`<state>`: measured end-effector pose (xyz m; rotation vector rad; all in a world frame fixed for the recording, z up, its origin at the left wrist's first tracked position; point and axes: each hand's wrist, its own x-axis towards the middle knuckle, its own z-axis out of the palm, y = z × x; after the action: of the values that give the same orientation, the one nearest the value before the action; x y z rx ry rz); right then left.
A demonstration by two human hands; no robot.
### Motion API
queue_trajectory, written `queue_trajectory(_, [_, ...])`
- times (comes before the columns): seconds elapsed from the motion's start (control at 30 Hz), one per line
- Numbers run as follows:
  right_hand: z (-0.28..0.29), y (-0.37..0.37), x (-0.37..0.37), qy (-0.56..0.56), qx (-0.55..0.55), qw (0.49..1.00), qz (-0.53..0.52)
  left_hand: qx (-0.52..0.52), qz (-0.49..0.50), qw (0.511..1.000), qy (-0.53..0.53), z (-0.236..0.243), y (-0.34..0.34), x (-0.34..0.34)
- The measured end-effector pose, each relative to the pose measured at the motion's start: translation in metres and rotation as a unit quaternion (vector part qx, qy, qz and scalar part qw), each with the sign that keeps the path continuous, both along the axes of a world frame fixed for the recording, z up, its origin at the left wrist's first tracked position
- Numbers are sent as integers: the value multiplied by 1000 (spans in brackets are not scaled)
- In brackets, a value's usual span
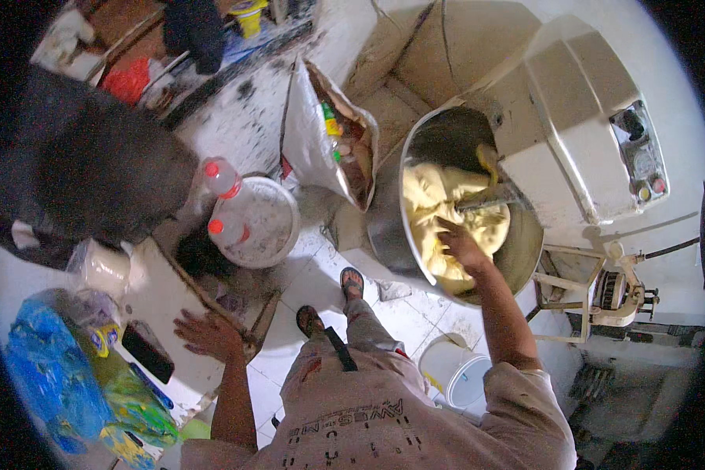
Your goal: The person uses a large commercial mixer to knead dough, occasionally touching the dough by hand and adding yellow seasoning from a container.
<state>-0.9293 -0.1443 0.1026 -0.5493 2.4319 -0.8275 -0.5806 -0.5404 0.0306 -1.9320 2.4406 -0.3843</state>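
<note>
My right hand (460,246) reaches into the metal bowl (392,227) of a large dough mixer (560,102). Its fingers are stretched out over a mass of pale yellow dough (423,188) and appear to touch it. A metal mixing arm (489,196) sinks into the dough beside the hand. On the left, my left hand (209,335) lies with fingers spread at the edge of a white table (164,286). It holds nothing. Near it on the table lie a dark phone (147,351) and a blue pen-like stick (150,385).
A white bucket (278,251) with two red-capped plastic bottles (225,178) stands between table and mixer. Behind it is an open white sack (309,133) with bottles inside. Blue plastic bags (51,368) cover the table's left. Another white bucket (446,364) stands near my right side.
</note>
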Motion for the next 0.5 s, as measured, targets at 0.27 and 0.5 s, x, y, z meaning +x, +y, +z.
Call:
queue_trajectory(0.27, [-162, -83, -32, 123, 186, 974, 46, -70, -58, 994, 56, -10, -4, 5])
queue_trajectory(0.5, [-196, -63, -4, -73, 314, 945, -60, -37, -97, 986, 133, 29, 7, -26])
